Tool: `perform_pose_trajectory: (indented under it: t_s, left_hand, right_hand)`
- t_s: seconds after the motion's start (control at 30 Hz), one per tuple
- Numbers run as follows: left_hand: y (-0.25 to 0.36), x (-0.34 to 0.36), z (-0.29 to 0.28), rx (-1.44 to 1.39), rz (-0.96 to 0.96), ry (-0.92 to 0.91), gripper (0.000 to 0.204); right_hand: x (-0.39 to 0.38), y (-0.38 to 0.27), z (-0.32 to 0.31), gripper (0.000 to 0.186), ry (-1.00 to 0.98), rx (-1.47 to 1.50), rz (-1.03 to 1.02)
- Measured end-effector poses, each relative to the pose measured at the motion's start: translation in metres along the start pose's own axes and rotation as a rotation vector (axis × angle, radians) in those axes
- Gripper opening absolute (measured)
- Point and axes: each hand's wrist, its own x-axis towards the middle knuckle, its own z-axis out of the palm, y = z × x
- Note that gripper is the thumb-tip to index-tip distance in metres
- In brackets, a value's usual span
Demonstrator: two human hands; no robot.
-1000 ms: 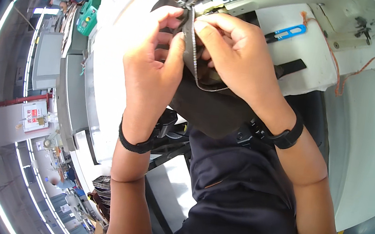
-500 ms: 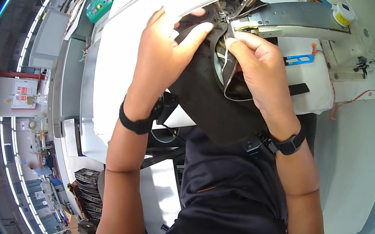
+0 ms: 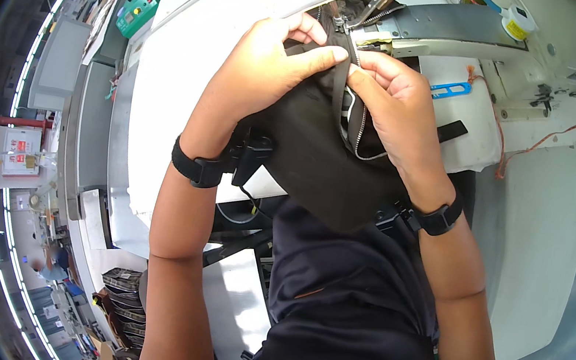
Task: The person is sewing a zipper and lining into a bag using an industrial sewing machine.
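Zipper: the zipper (image 3: 363, 122) is running between the hands over dark cloth (image 3: 302, 137), under the sewing machine (image 3: 459, 34), its lower end bending right.
Long axis: its main length is pointing from the person's body toward the machine's needle end.
Right hand: the right hand (image 3: 401, 104) is lying nearer, just right of the teeth; its grip is pinching the zipper's edge between thumb and forefinger.
Left hand: the left hand (image 3: 265, 61) is resting its thumb on the cloth, left of the teeth; its grip is standing partly open, and whether hidden fingers are holding cloth, I cannot tell.
Bench: the white bench (image 3: 184, 75) is spreading leftward.
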Motion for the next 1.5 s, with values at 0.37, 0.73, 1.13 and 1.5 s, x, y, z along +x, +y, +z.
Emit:
perform_pose_trajectory:
  t_s: [0.37, 0.73, 1.13, 1.5]
  left_hand:
    - [-0.003, 0.004, -0.008, -0.208, -0.157, -0.179, 0.022]
    - [-0.008, 0.006, -0.007, -0.32, -0.207, -0.22, 0.021]
    - [-0.012, 0.009, -0.003, -0.463, -0.253, -0.201, 0.025]
    - [-0.013, 0.009, -0.005, -0.488, -0.277, -0.21, 0.023]
  right_hand:
    - [-0.001, 0.0, 0.002, 0.017, 0.013, 0.042, 0.041]
    - [-0.002, -0.008, 0.003, 0.019, 0.034, 0.041, 0.073]
    - [-0.001, -0.01, 0.005, 0.02, 0.037, 0.061, 0.057]
    - [-0.002, -0.009, 0.003, 0.016, 0.009, -0.069, 0.027]
